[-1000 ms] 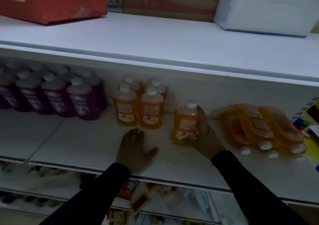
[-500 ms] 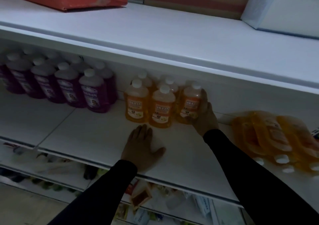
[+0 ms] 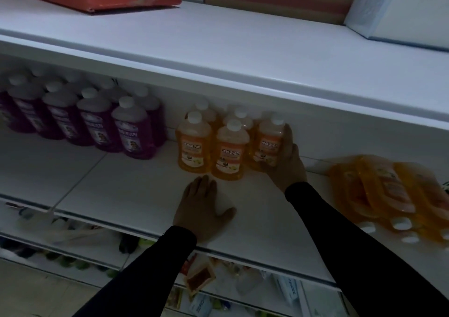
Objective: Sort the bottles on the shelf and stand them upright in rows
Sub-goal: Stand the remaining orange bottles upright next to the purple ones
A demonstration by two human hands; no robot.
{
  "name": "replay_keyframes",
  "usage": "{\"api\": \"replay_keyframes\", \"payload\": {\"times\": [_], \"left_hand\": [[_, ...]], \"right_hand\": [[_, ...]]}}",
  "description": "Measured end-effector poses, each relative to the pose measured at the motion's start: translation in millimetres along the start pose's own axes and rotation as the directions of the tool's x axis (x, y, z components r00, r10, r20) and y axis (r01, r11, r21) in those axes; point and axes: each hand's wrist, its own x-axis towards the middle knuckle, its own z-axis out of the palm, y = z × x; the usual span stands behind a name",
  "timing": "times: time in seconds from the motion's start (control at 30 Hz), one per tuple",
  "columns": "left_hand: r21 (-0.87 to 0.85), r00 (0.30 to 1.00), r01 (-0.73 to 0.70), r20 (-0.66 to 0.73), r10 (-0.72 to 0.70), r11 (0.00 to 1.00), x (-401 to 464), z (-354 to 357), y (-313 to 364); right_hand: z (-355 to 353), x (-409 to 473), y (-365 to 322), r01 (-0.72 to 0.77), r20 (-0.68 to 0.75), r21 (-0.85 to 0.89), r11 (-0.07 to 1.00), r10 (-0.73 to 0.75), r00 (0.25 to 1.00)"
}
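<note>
The head view shows the right hand (image 3: 285, 161) gripping an upright orange bottle (image 3: 266, 144) beside four other standing orange bottles (image 3: 194, 144). The left hand (image 3: 201, 209) rests flat, fingers straight, on the shelf (image 3: 121, 190). More orange bottles (image 3: 384, 190) lie on their sides to the right.

A second earlier the right hand (image 3: 286, 163) held an orange bottle (image 3: 267, 144) apart from the standing orange group (image 3: 213, 144), out toward the shelf's front. Since then it carried the bottle back and left, and stood it upright just beside the group's right side, apparently touching the neighbouring bottle, though the dim light made the contact hard to judge.
</note>
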Motion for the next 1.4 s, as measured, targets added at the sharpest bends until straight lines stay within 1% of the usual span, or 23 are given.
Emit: {"api": "replay_keyframes", "payload": {"times": [0.13, 0.23, 0.3, 0.37, 0.43, 0.47, 0.5, 0.53, 0.6, 0.63, 0.67, 0.7, 0.73, 0.83, 0.87, 0.93, 1.0, 1.13, 1.17, 1.23, 1.27, 1.3, 1.4], "left_hand": [[-0.001, 1.000, 0.005, 0.020, -0.005, 1.000, 1, 0, 0], [-0.014, 1.000, 0.000, 0.013, 0.000, 1.000, 2, -1, 0], [-0.047, 1.000, -0.028, 0.004, 0.028, 0.999, 1, -2, -2], [-0.092, 0.997, -0.070, 0.012, 0.072, 0.993, 0, -5, -1], [-0.126, 0.992, -0.124, 0.016, 0.126, 0.984, 1, -10, 6], [-0.139, 0.988, -0.154, 0.007, 0.157, 0.978, 2, -13, 12], [-0.150, 0.982, -0.187, -0.004, 0.188, 0.971, 3, -16, 20], [-0.155, 0.975, -0.219, -0.008, 0.221, 0.963, 5, -19, 28], [-0.153, 0.959, -0.281, -0.010, 0.283, 0.947, 8, -24, 48], [-0.151, 0.950, -0.311, -0.014, 0.312, 0.938, 9, -25, 58], [-0.153, 0.941, -0.338, -0.016, 0.339, 0.929, 10, -27, 68], [-0.159, 0.931, -0.362, -0.019, 0.364, 0.918, 10, -28, 78], [-0.165, 0.922, -0.384, -0.025, 0.386, 0.908, 10, -28, 86], [-0.160, 0.899, -0.437, -0.040, 0.436, 0.885, 12, -29, 110], [-0.158, 0.892, -0.450, -0.046, 0.449, 0.879, 13, -29, 117], [-0.155, 0.882, -0.472, -0.057, 0.469, 0.868, 13, -29, 130], [-0.153, 0.875, -0.484, -0.067, 0.480, 0.862, 13, -30, 140], [-0.158, 0.878, -0.479, -0.073, 0.474, 0.863, 11, -29, 149], [-0.165, 0.879, -0.477, -0.072, 0.472, 0.863, 10, -29, 150], [-0.187, 0.883, -0.470, -0.075, 0.464, 0.863, 9, -28, 147], [-0.192, 0.885, -0.464, -0.076, 0.459, 0.864, 8, -28, 145], [-0.190, 0.889, -0.458, -0.077, 0.452, 0.868, 8, -28, 143], [-0.200, 0.903, -0.430, -0.087, 0.421, 0.880, 11, -30, 138]], "right_hand": [[-16, -7, 1, 0.031, -0.002, -0.041, 0.999, -0.031, 1.000], [-39, -16, 6, -0.013, -0.030, -0.063, 0.998, 0.011, 0.999], [-59, -26, 16, -0.020, -0.083, -0.122, 0.992, 0.009, 0.996], [-79, -39, 31, -0.029, -0.175, -0.198, 0.980, -0.007, 0.985], [-100, -50, 48, -0.087, -0.277, -0.257, 0.963, 0.013, 0.961], [-110, -55, 57, -0.138, -0.303, -0.326, 0.935, 0.035, 0.952], [-119, -59, 65, -0.204, -0.299, -0.414, 0.887, 0.078, 0.951], [-127, -65, 73, -0.283, -0.283, -0.479, 0.831, 0.160, 0.946], [-137, -76, 83, -0.426, -0.300, -0.451, 0.785, 0.316, 0.900], [-140, -81, 85, -0.468, -0.314, -0.435, 0.770, 0.358, 0.880], [-142, -86, 86, -0.476, -0.303, -0.464, 0.747, 0.371, 0.878], [-143, -90, 85, -0.455, -0.282, -0.502, 0.736, 0.358, 0.890], [-144, -93, 85, -0.416, -0.272, -0.502, 0.758, 0.318, 0.908], [-150, -99, 83, -0.277, -0.311, -0.402, 0.873, 0.154, 0.938], [-152, -102, 85, -0.278, -0.322, -0.366, 0.888, 0.159, 0.933], [-156, -105, 90, -0.378, -0.294, -0.295, 0.878, 0.293, 0.910], [-158, -103, 96, -0.475, -0.292, -0.281, 0.834, 0.397, 0.870], [-151, -96, 93, -0.546, -0.311, -0.310, 0.778, 0.459, 0.832], [-150, -94, 92, -0.553, -0.310, -0.292, 0.780, 0.470, 0.826], [-152, -91, 90, -0.559, -0.291, -0.184, 0.809, 0.498, 0.817], [-155, -90, 89, -0.549, -0.269, -0.120, 0.827, 0.505, 0.820], [-158, -89, 89, -0.526, -0.244, -0.100, 0.845, 0.491, 0.836], [-175, -89, 79, -0.362, -0.097, -0.215, 0.907, 0.349, 0.932]]}}
